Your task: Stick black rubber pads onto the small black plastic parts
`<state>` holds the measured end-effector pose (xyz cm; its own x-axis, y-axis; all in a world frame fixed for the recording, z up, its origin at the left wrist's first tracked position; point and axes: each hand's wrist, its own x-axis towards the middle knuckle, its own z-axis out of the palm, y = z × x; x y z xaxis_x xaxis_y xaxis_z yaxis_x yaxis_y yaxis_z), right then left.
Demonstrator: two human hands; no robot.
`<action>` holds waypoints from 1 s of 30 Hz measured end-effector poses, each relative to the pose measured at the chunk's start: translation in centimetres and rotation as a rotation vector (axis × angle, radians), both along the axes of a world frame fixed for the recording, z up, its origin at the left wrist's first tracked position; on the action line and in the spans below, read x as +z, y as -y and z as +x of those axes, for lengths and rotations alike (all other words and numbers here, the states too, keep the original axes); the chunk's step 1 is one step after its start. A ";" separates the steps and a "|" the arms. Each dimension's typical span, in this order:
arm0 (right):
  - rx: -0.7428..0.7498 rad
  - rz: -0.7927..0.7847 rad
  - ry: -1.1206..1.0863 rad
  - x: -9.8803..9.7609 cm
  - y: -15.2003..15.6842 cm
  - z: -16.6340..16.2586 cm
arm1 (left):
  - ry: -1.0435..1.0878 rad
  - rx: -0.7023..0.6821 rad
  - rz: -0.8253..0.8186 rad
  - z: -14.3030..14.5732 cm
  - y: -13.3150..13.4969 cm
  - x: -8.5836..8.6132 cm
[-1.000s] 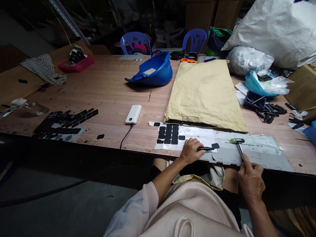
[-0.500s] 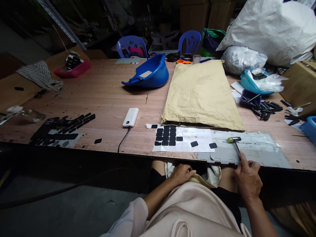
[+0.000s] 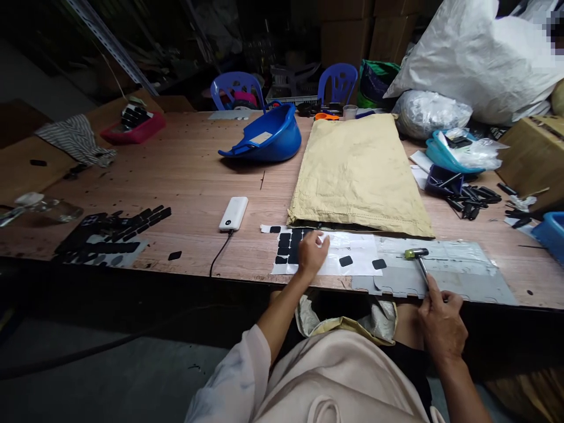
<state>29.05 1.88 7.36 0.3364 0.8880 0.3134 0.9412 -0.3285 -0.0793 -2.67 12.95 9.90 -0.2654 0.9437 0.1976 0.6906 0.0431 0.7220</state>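
My left hand (image 3: 312, 254) is over a white sheet (image 3: 359, 249) that bears rows of black rounded pads (image 3: 284, 244). Its fingers are curled just short of the mouth of a tan paper sack (image 3: 356, 170), and what they pinch, if anything, is hidden. It covers part of the pad rows. My right hand (image 3: 443, 320) is closed round the handle of a small mallet (image 3: 416, 253). The mallet's yellow-green and black head rests over a grey plate (image 3: 467, 285) at the table's front edge. Two loose pads lie between the hands. An open sack (image 3: 385, 323) is on my lap.
A white power bank (image 3: 233, 212) with a black cable lies left of the sheet. Farther back is a blue basin (image 3: 275, 138). Black parts (image 3: 473, 200) and a teal basin (image 3: 456, 158) are at the right. More black pads (image 3: 126, 226) lie at the left.
My left hand has risen from my lap onto the white sheet, up and to the left. My right hand still holds the mallet in nearly the same place.
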 end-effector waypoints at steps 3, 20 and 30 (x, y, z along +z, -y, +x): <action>0.007 0.000 -0.011 -0.1 0.0 0.0 | -0.072 0.177 -0.122 -1.0 -4.6 0.7; 0.018 0.020 -0.257 0.1 -0.3 1.1 | -0.034 -0.507 -0.011 3.6 3.5 -2.1; 0.259 0.174 -0.749 1.8 2.3 0.0 | -0.097 -0.514 -0.092 4.6 2.3 -2.0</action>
